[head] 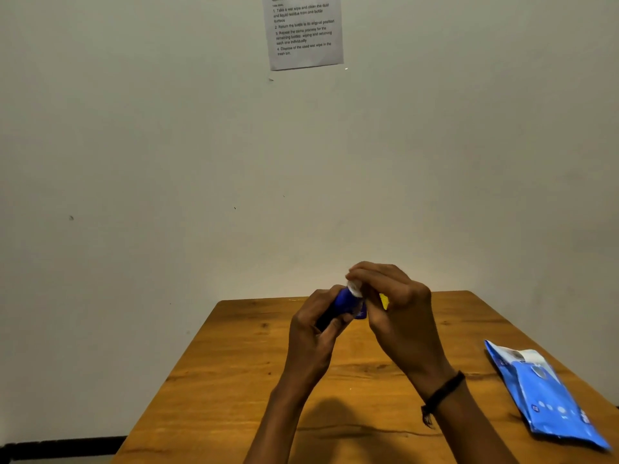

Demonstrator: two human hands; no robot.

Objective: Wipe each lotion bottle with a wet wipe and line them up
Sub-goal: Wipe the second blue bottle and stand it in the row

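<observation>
Head view, single camera: you wear it, so it looks forward and slightly down from above your forearms. Wide-angle; wall (134, 145) fills the upper two thirds, with a printed sheet (305, 31) cut by the top edge. Wooden table (234, 380) occupies the lower third, its far edge meeting the wall. Your hands sit near, low and centre. No second view shares the scene.

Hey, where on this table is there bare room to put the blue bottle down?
The table's left half is bare, from the left hand to the left edge. There is also a bare strip between the right hand and the wipes pack. A yellow thing shows behind the hands.
</observation>
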